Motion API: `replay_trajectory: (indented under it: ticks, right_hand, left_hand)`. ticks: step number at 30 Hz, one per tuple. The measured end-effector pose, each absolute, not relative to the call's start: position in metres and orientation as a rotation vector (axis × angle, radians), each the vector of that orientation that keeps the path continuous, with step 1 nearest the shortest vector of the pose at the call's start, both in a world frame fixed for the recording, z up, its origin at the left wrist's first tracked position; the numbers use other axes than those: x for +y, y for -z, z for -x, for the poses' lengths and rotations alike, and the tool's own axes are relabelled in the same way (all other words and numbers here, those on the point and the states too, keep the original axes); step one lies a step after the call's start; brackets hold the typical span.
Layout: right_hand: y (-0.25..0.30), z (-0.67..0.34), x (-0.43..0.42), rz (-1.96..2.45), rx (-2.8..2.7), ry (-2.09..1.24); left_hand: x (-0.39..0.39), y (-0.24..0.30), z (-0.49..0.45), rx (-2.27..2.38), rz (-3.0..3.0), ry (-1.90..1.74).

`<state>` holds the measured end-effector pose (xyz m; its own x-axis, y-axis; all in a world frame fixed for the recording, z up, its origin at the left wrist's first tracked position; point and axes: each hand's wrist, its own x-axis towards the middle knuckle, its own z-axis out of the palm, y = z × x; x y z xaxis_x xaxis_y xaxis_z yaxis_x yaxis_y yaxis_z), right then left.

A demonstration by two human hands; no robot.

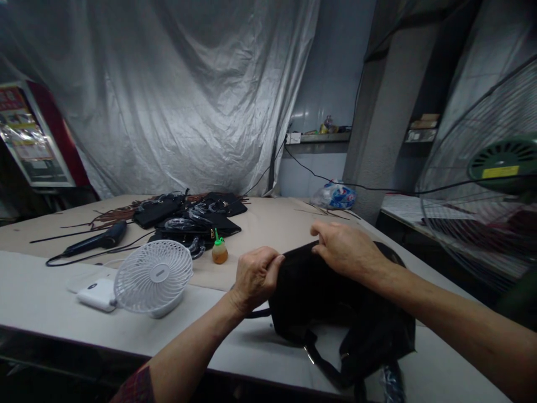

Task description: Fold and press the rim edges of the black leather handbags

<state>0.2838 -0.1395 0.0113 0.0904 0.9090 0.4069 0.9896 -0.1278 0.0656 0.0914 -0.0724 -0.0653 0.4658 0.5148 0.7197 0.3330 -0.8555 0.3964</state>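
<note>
A black handbag (306, 280) is tipped on its side at the front edge of the table, its mouth turned partly toward me. My left hand (257, 274) grips the bag's upper left corner, thumb on top and fingers curled over the rim. Farther right along the same upper edge, my right hand (344, 249) is closed on the bag, with thumb and forefinger pinching the rim. Straps with small metal fittings hang at the bag's lower front, and clear plastic wraps one handle (392, 380). The bag's inside is too dark to make out.
Left of the bag stand a small white fan (155, 274), a white power bank (97, 294) and a green-capped bottle (219, 252). Behind them lie a black hair dryer (98, 238) and several black bags (188, 215). A large caged fan (499, 168) stands at the right.
</note>
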Motion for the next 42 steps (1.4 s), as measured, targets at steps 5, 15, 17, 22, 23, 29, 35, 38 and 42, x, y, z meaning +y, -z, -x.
replay_trajectory:
  ticks: [5, 15, 17, 22, 23, 29, 35, 38, 42]
  right_hand:
    - [-0.011, -0.285, -0.139, 2.14, -1.943, 0.51]
    - [-0.016, -0.284, -0.139, 2.16, -2.038, 0.593]
    - [-0.016, -0.284, -0.14, 2.162, -2.034, 0.596]
    - [-0.016, -0.282, -0.141, 2.146, -2.048, 0.647]
    - [-0.016, -0.282, -0.142, 2.132, -2.057, 0.668]
    - [-0.016, -0.285, -0.148, 2.124, -2.037, 0.665]
    - [-0.015, -0.285, -0.147, 2.114, -2.028, 0.643]
    - [-0.015, -0.286, -0.146, 2.118, -2.045, 0.665]
    - [-0.014, -0.289, -0.144, 2.125, -2.032, 0.674]
  left_hand:
    - [-0.075, 0.065, -0.093, 0.726, -2.496, -1.348]
    - [-0.069, 0.05, -0.096, 0.754, -2.52, -1.207]
    - [-0.065, 0.047, -0.1, 0.744, -2.606, -1.171]
    - [-0.059, 0.053, -0.105, 0.649, -2.756, -1.37]
    - [-0.058, 0.055, -0.104, 0.615, -2.738, -1.409]
    - [-0.064, 0.052, -0.089, 0.578, -2.498, -1.247]
    - [-0.065, 0.052, -0.081, 0.658, -2.682, -1.256]
    - [-0.062, 0.048, -0.084, 0.742, -2.751, -1.203]
    - [-0.065, 0.027, -0.103, 0.764, -2.829, -1.049]
